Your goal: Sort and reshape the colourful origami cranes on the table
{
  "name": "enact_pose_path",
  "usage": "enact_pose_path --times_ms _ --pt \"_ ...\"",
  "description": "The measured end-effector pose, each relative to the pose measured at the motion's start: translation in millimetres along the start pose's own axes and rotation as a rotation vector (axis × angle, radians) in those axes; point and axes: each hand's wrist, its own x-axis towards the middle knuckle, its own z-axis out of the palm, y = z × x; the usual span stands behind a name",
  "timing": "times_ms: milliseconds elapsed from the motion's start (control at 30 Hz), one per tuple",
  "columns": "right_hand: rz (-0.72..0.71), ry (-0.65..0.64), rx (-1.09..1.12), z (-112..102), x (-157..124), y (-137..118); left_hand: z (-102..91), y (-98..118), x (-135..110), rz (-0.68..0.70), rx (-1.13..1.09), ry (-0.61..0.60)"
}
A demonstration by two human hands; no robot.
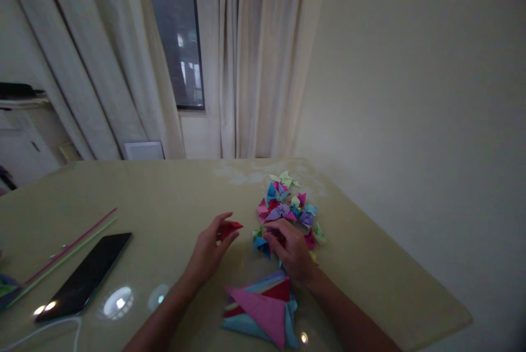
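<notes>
My left hand [206,250] is closed around a small piece of folded red paper [230,226], whose pointed tip sticks out between thumb and fingers. To its right, my right hand [295,249] is at the near side of a pile of colourful folded paper pieces [281,211]. The fingers of that hand are pinched together; a bit of dark red shows beneath them, but I cannot tell whether they hold it. Close to me, between my forearms, lies a stack of folded coloured paper [261,308] with a pink sheet on top.
A black phone [88,272] rests on the table [164,193] at the left, with a white cable [61,322] near it. Beside the phone lie a thin pink stick [74,243] and a light green stick [68,261]. A wall [411,122] borders the right side.
</notes>
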Motion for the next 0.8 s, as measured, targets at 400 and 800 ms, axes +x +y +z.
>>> enact_pose_path --times_ms 400,800 --pt "-0.165 0.068 0.017 4 -1 -2 25.4 32 -20 0.056 -0.082 -0.129" --pt "0.149 0.369 0.11 -34 17 25 -14.3 25 -13 -0.074 0.169 -0.757"
